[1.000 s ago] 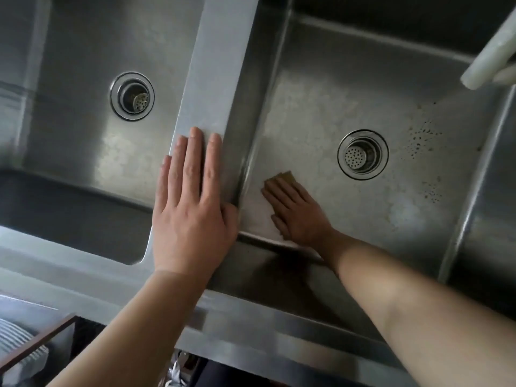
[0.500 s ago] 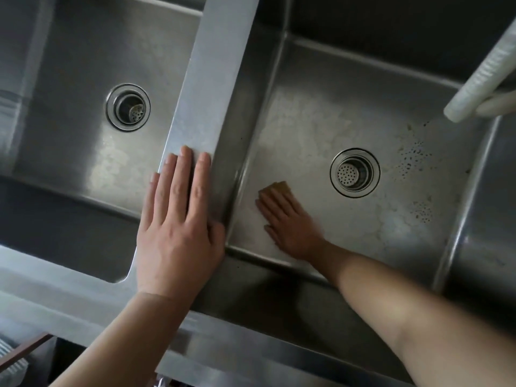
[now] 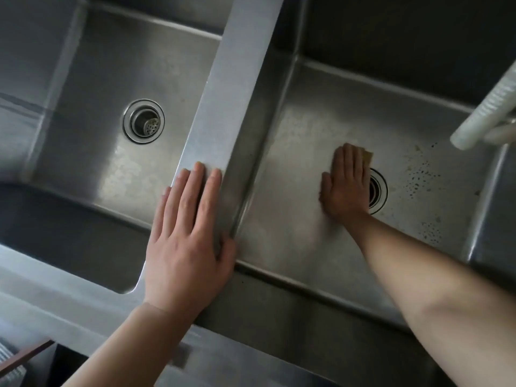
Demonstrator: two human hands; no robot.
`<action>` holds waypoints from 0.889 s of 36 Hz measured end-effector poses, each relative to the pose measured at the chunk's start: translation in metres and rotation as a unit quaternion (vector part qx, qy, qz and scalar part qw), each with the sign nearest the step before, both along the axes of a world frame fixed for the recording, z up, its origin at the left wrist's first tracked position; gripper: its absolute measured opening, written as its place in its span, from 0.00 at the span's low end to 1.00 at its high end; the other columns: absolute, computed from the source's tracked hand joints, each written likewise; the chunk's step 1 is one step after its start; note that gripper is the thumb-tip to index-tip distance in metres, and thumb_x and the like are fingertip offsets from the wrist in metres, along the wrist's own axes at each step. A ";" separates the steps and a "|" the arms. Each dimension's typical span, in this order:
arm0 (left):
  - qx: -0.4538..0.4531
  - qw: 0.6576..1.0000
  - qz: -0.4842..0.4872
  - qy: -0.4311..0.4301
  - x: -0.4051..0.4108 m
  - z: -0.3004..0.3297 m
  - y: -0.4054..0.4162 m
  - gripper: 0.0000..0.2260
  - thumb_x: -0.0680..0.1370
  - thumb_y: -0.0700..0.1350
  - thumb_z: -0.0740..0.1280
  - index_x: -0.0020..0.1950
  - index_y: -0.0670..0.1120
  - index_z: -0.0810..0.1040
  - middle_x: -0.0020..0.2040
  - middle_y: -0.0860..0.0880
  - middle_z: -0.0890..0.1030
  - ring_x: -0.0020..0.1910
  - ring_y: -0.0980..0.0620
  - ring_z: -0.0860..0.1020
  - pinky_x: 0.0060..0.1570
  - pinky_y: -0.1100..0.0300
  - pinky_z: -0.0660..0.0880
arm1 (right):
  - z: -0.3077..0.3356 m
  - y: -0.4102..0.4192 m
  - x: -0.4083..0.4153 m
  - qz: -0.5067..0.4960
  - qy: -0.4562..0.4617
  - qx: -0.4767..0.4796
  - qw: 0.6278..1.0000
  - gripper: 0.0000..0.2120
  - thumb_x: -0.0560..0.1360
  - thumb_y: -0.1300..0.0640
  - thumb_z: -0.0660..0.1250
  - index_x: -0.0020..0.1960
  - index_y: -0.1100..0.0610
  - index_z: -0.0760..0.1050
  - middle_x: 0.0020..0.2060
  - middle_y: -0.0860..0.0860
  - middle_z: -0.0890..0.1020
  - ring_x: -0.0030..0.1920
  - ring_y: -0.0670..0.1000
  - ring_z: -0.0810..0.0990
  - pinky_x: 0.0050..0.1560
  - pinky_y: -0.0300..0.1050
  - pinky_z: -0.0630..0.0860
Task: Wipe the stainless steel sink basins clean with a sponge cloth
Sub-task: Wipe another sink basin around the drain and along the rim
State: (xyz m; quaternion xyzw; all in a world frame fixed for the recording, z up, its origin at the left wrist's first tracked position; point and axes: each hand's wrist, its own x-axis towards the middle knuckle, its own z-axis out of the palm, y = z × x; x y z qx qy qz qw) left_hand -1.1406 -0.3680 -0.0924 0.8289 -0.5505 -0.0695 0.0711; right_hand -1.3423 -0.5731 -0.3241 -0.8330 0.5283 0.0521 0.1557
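Looking down, a double steel sink fills the view, its left basin (image 3: pixel 92 88) and right basin (image 3: pixel 315 241) split by a flat divider (image 3: pixel 237 79). Dark specks (image 3: pixel 418 180) dot the right floor beside the drain (image 3: pixel 378 188). A ribbed white hose (image 3: pixel 485 118) enters top right. The right hand (image 3: pixel 344 185), fingers straight, presses the sponge cloth (image 3: pixel 368 156) flat beside the drain; only its corner shows, so its axis is unclear. The left hand (image 3: pixel 187 238) rests flat, fingers extended, on the divider.

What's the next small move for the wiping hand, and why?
Probably slide the right hand and sponge cloth rightward past the drain onto the dark specks: that patch of the right basin looks unwiped.
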 end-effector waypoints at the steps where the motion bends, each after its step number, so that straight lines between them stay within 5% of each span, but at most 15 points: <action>1: -0.005 1.000 -0.002 0.014 0.001 0.002 -0.001 0.38 0.71 0.45 0.67 0.80 0.43 0.60 0.80 0.43 0.60 0.80 0.45 0.55 0.78 0.46 0.55 | -0.001 0.004 -0.003 -0.009 0.001 0.003 1.000 0.31 0.83 0.46 0.49 0.81 0.59 0.46 0.81 0.55 0.48 0.81 0.56 0.42 0.79 0.55 0.40; 10: -0.092 0.993 -0.032 0.064 0.035 0.013 -0.111 0.25 0.82 0.45 0.57 0.79 0.42 0.62 0.80 0.42 0.60 0.80 0.42 0.54 0.79 0.50 0.51 | 0.001 0.055 0.048 0.189 -0.080 0.026 0.978 0.30 0.83 0.50 0.56 0.80 0.63 0.55 0.80 0.58 0.56 0.80 0.59 0.50 0.78 0.61 0.51; 20: -0.139 0.987 -0.035 0.074 0.039 -0.007 -0.144 0.23 0.78 0.39 0.57 0.74 0.39 0.71 0.74 0.41 0.71 0.75 0.40 0.65 0.73 0.44 0.64 | 0.012 -0.037 0.129 0.103 -0.170 0.079 0.977 0.34 0.77 0.52 0.54 0.79 0.64 0.54 0.79 0.60 0.57 0.80 0.59 0.51 0.80 0.55 0.48; 29: -0.135 0.988 -0.023 0.077 0.036 -0.003 -0.145 0.23 0.79 0.40 0.56 0.74 0.39 0.71 0.74 0.41 0.71 0.75 0.40 0.66 0.74 0.46 0.63 | 0.005 -0.056 0.026 -0.177 -0.030 0.001 0.984 0.32 0.83 0.45 0.45 0.81 0.59 0.42 0.81 0.54 0.44 0.80 0.53 0.41 0.80 0.53 0.43; 32: -0.129 0.988 -0.022 0.075 0.037 -0.004 -0.145 0.23 0.79 0.41 0.56 0.74 0.40 0.71 0.74 0.42 0.71 0.76 0.41 0.65 0.75 0.47 0.62 | 0.005 -0.044 0.010 -0.178 -0.012 0.005 0.984 0.32 0.83 0.44 0.43 0.81 0.59 0.41 0.81 0.53 0.43 0.80 0.52 0.39 0.80 0.52 0.41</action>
